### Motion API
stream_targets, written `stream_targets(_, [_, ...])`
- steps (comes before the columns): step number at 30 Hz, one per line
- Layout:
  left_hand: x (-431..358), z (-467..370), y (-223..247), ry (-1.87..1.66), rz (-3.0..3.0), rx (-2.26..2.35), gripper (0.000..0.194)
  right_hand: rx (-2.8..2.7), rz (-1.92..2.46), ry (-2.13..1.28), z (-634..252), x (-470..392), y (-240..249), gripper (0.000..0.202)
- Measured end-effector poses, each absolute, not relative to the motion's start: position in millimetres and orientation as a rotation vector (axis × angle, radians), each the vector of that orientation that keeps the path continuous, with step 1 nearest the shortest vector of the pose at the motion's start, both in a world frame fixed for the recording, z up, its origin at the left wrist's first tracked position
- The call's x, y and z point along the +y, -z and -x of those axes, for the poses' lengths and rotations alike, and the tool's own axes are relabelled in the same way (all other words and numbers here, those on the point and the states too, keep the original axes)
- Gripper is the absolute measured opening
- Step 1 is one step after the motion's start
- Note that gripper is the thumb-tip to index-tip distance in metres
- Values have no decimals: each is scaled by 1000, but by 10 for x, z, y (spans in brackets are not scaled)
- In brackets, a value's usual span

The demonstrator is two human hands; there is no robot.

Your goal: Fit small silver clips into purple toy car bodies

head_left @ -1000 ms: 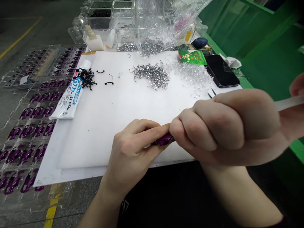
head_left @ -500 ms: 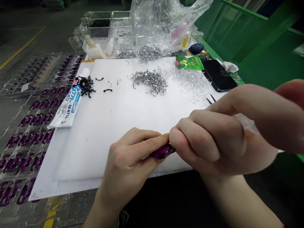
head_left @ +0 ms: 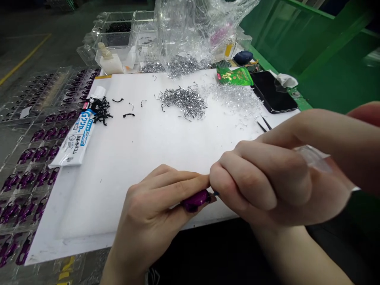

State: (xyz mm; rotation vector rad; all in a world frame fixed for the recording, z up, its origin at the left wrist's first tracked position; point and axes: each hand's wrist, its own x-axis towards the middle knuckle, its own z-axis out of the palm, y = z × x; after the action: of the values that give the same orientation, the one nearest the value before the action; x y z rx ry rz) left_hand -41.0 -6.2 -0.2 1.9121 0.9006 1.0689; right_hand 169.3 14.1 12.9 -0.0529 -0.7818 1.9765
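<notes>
My left hand point(head_left: 160, 206) is closed around a shiny purple part point(head_left: 195, 201) near the front edge of the white board point(head_left: 142, 146). Touching its fingertips from the right is my right hand point(head_left: 261, 178), with its fingers curled. It grips a translucent tool point(head_left: 314, 158), whose thin tip with a bit of blue point(head_left: 215, 193) shows beside the purple part. Most of the tool is hidden in the palm. Beyond the hands lie a pile of small silvery-black pieces point(head_left: 184, 102) and a heap of clear bits point(head_left: 234, 99).
A glue tube point(head_left: 74, 138) and black pieces point(head_left: 101, 111) lie at the board's left. Trays of purple parts point(head_left: 26, 180) stand further left. Tweezers point(head_left: 264, 123), a phone point(head_left: 274, 93) and a green packet point(head_left: 234, 76) are right. Behind are a plastic bag point(head_left: 190, 31) and a bottle point(head_left: 109, 61).
The view has shifted slightly. More of the purple part and the thin tip beside it now shows between my hands. Both hands keep their grips.
</notes>
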Motion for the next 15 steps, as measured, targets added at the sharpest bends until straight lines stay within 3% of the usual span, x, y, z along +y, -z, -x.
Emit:
stream_targets(5, [-76,425,-4,-1068,-1904,902,39,-646,-249,-1819,-1569,141,-86,51])
stream_targets(15, [-44,406,-3,-1086,-1930,872,39,-786,-270,-1742,-1522,185,-177,55])
